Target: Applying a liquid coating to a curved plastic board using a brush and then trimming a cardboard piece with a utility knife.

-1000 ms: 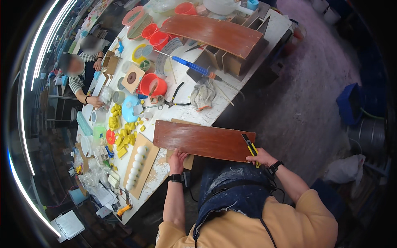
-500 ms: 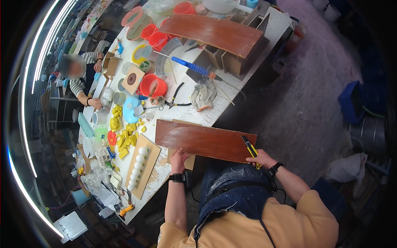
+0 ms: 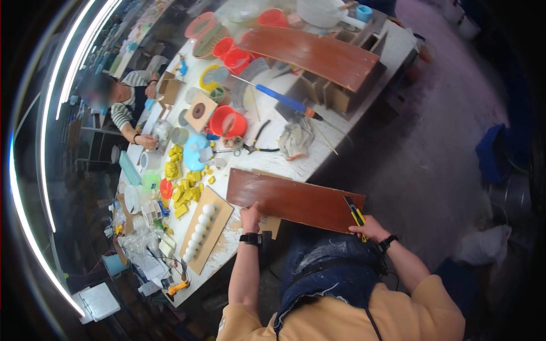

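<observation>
A long reddish-brown board (image 3: pixel 296 199), slightly curved, lies across the table's near edge and reaches past it toward my body. My left hand (image 3: pixel 250 219) is closed on its near edge, left of the middle, with the thumb on top and the other fingers hidden underneath. In my right hand (image 3: pixel 373 228) is a yellow and black utility knife (image 3: pixel 356 212), tilted with its blade end pointing away from me over the board's right end. That hand also rests against the board's right corner. A piece of cardboard (image 3: pixel 274 227) shows beneath the board.
White balls (image 3: pixel 199 228) stand in a row on a panel at left, beside yellow lumps (image 3: pixel 183 193). Farther back are a red bucket (image 3: pixel 227 121), pliers (image 3: pixel 259 139), gloves (image 3: pixel 296 140), a blue-handled tool (image 3: pixel 281 98) and another brown board (image 3: pixel 313 51). A co-worker (image 3: pixel 128 108) works across the table.
The whole scene has shifted right in the picture as my head turned. My left hand sits slightly farther left along the board, its fingers more curled. The knife stays in my right hand.
</observation>
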Demonstrator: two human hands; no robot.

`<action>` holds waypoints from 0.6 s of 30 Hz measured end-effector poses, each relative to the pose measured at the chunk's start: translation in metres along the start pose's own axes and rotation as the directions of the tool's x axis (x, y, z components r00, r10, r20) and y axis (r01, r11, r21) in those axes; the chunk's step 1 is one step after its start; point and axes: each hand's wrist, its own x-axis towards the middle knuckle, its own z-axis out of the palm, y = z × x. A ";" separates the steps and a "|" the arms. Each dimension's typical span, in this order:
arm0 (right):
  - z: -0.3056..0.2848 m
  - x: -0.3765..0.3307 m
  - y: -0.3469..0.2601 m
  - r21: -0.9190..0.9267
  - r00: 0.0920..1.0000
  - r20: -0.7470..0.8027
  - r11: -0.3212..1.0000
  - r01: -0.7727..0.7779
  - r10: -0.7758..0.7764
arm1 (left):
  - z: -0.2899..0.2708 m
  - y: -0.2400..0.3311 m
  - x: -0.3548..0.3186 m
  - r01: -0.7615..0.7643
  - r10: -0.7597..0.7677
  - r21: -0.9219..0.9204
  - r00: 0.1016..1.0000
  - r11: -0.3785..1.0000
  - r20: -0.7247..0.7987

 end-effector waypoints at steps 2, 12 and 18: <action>0.005 -0.002 -0.004 -0.005 0.999 0.016 0.999 0.048 -0.048 | -0.011 -0.020 0.004 -0.060 0.064 0.068 0.996 0.996 -0.055; 0.002 -0.007 0.008 0.014 1.000 -0.013 1.000 0.002 -0.001 | 0.004 -0.050 -0.065 -0.273 0.393 0.583 0.915 0.765 -0.088; -0.004 -0.010 -0.003 -0.001 1.000 0.013 1.000 0.014 -0.014 | 0.001 -0.046 -0.066 -0.256 0.336 0.651 0.942 0.714 0.002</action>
